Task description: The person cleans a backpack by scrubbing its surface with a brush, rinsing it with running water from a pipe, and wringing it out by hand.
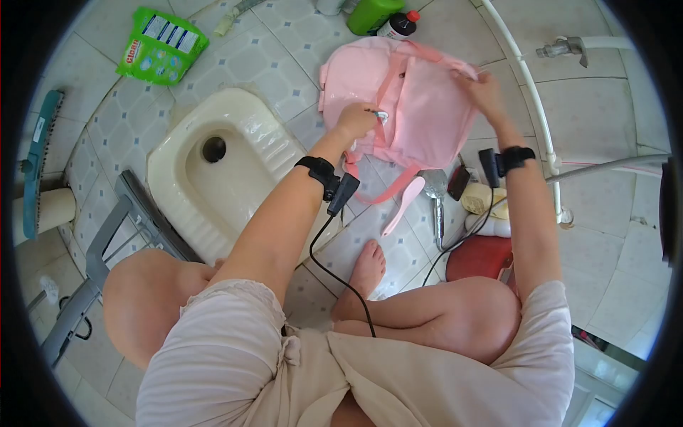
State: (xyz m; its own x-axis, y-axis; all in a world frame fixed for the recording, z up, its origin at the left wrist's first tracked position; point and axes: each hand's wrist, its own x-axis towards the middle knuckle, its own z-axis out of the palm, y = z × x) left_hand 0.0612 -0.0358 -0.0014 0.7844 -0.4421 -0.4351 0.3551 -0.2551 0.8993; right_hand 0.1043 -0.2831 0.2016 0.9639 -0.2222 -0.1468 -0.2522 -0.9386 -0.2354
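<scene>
A pink backpack [437, 107] lies on the tiled floor, with a loose strap [391, 191] trailing toward me. My left hand [358, 121] is closed over the near side of the bag, and a small white-and-blue thing [382, 116] shows at its fingertips; its kind is unclear. At the bag's right edge, my right hand [482, 92] has its fingers closed on the pink fabric. Just below the bag lies a pink brush [404, 206] with a long handle, its bristles not visible.
A squat toilet [231, 167] is set in the floor at left. Right of the brush are a shower head [435, 186] and a red basin [480, 257]. Bottles [375, 16] stand behind the bag. A green wipes pack [162, 46] and a grey folding frame [117, 235] are at left.
</scene>
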